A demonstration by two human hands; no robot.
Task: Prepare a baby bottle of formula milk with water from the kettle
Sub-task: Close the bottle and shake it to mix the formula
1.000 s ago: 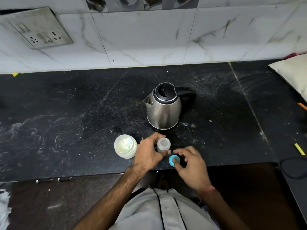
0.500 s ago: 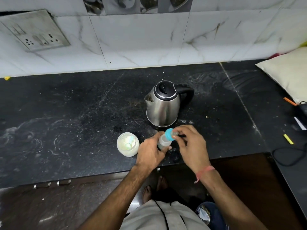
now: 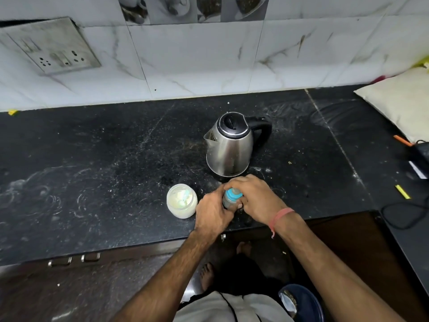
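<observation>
— Since a second ago your right hand has come up off the counter with the blue cap, and that cap now sits on top of the baby bottle. Your left hand has kept its place around the bottle.

— How are my fingers set?

— Left fingers are curled shut around the bottle's side, from the left. Right fingers arch over from the right and close on the blue cap and the neck below it. Whether the cap is threaded on or only resting, you cannot tell from here.

— Where does the bottle stand?

— Upright near the front edge of the black counter, just in front of the kettle and not touching it.

— What is in it?

— The little of its wall that shows between your hands looks greyish and translucent — your fingers hide too much to judge the contents or a level.

— And the other containers?

— An open white jar stands just beside your left hand, to its left. It holds pale, creamy powder with something light lying in it, too blurred to name. The steel kettle has its black lid down, spout to the left, handle to the right, so its inside is hidden.
</observation>
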